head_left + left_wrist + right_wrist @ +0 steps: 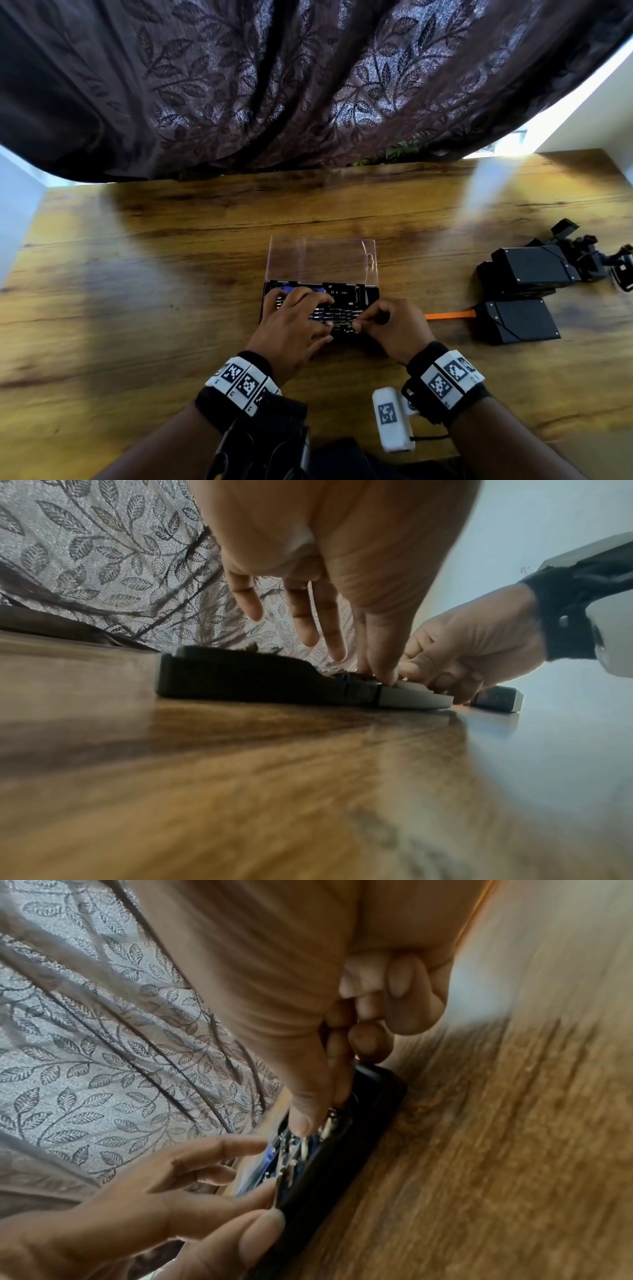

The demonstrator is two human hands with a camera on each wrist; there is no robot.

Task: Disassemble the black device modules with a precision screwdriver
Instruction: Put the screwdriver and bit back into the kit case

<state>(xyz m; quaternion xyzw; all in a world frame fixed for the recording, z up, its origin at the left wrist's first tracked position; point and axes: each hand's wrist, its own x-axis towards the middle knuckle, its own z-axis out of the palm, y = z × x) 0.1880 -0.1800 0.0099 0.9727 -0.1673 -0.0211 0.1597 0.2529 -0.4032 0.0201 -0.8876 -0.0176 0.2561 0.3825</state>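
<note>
An open precision screwdriver kit [371, 295] lies mid-table, its clear lid [322, 260] folded back and rows of metal bits [291, 1153] in the black tray. My left hand [301, 308] rests on the tray's left half with its fingers spread and nearly straight. The right hand [358, 325] bends over the tray's right half, thumb and forefinger pinched on a bit among the rows, the other fingers curled. Black device modules sit to the right: a stacked pair [527, 267] and a single one [517, 320]. No screwdriver handle shows.
An orange strip [448, 314] runs from the nearer module toward the kit. More black parts [582, 253] lie behind the stack. A white tagged block [392, 418] lies near the table's front edge. A dark leaf-patterned curtain [308, 85] hangs past the far edge.
</note>
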